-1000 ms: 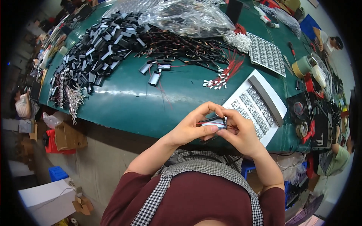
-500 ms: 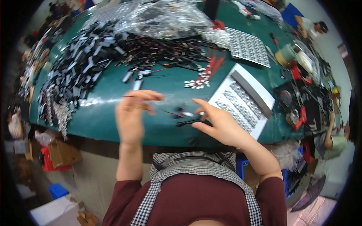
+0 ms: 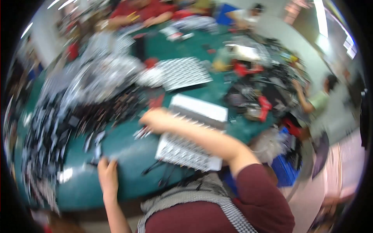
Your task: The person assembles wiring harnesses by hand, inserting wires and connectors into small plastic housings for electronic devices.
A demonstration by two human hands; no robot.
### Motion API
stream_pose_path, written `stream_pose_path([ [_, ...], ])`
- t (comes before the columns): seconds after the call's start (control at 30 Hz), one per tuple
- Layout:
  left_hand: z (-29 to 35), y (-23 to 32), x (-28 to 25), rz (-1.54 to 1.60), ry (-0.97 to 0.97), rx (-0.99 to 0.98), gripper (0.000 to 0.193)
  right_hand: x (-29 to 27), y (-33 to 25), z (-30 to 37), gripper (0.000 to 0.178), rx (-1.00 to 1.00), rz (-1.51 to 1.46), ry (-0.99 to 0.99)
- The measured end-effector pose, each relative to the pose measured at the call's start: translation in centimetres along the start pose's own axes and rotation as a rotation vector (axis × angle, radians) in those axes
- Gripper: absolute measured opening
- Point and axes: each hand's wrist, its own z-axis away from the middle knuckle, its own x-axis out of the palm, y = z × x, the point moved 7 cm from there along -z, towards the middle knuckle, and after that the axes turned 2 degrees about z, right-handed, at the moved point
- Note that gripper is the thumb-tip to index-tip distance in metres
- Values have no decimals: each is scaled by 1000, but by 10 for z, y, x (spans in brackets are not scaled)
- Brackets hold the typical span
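My left hand (image 3: 107, 176) is low over the table's near left part, thumb and finger drawn together at a small dark piece too blurred to name. Just beyond its fingertips lie a few black-and-white rectangular pieces (image 3: 98, 149). Stretched across the middle, my right hand (image 3: 157, 120) points down at red wires (image 3: 156, 101) with white connectors (image 3: 142, 133); its fingers are smeared by motion. Beneath my right forearm sits an open white box (image 3: 186, 153) holding rows of silvery small parts. Several black leads (image 3: 167, 174) lie by its near edge.
A heap of black-and-white pieces (image 3: 46, 136) covers the left side. Behind lie dark wires (image 3: 108, 110), clear plastic bags (image 3: 101, 73) and a sheet of parts in rows (image 3: 184, 73). Tools and red items (image 3: 264, 108) clutter the right. Other people (image 3: 142, 13) work across the table.
The view has swung to the right and up. My right hand has moved from the box's left side to the red wires; my left hand has come down near the black-and-white pieces.
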Motion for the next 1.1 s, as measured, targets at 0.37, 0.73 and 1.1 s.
stream_pose_path([
  [0.37,7,9,-7,131,-45,103,39,-28,-10,-17,15,8,-87,80],
  [0.73,6,-114,-128,-157,650,-232,28,-120,32,53,26,287,-845,314],
  [1.1,5,-278,-124,-456,289,-585,31,-29,18,16,23,74,-205,-3],
])
